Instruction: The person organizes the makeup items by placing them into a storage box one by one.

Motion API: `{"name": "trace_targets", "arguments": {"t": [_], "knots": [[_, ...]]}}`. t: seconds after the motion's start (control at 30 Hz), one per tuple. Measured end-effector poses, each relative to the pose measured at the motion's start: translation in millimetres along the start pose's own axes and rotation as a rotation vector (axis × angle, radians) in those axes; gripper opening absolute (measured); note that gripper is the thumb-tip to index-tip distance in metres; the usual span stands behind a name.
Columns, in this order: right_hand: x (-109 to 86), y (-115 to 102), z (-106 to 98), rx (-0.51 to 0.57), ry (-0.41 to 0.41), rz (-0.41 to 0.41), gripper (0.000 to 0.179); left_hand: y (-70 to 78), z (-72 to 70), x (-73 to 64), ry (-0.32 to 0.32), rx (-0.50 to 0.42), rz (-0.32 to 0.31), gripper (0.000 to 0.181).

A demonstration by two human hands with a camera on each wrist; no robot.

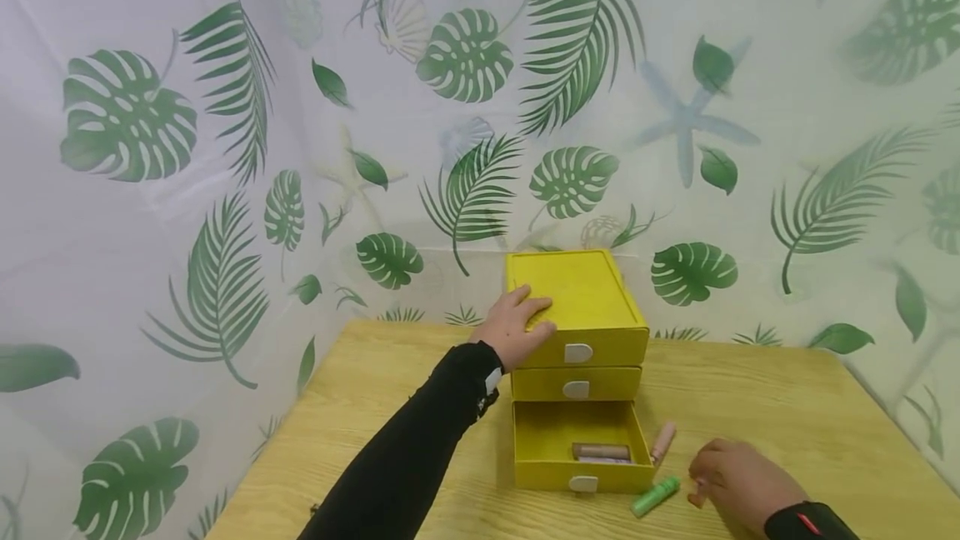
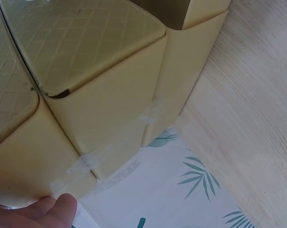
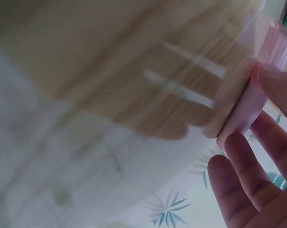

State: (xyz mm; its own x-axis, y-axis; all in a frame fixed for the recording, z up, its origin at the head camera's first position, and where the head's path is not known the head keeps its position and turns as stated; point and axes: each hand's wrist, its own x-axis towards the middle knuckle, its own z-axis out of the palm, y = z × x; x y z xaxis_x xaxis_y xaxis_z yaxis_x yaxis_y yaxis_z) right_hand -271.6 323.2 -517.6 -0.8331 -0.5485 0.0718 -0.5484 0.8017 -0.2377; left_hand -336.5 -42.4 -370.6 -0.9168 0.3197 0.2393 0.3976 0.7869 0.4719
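A yellow three-tier drawer box (image 1: 577, 286) stands on the table, its bottom drawer (image 1: 543, 477) pulled out. My left hand (image 1: 513, 327) rests on the box's top left edge with fingers spread; the left wrist view shows its fingertips (image 2: 62, 211) against the box's side. Inside the open drawer lies a brown tube (image 1: 600, 451). Outside it, at the right front corner, are a pink tube (image 1: 663, 442) and a green tube (image 1: 655, 497). Right of these, my right hand (image 1: 746, 482) pinches a pink lipstick-like tube (image 3: 245, 111) between thumb and fingers, low over the table.
The wood-grain table (image 1: 757, 394) extends on both sides of the box. Behind it hangs a white curtain (image 1: 480, 123) printed with green leaves. The two upper drawers (image 1: 551, 386) are closed, each with a white pull tab.
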Motion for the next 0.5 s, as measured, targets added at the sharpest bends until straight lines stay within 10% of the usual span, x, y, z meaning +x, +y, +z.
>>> {"name": "trace_targets", "arguments": {"t": [0.5], "knots": [[-22.4,28,2,-0.012,0.009,-0.052,0.005,-4.8,-0.2,0.4,-0.013,-0.022,-0.010,0.048]]}}
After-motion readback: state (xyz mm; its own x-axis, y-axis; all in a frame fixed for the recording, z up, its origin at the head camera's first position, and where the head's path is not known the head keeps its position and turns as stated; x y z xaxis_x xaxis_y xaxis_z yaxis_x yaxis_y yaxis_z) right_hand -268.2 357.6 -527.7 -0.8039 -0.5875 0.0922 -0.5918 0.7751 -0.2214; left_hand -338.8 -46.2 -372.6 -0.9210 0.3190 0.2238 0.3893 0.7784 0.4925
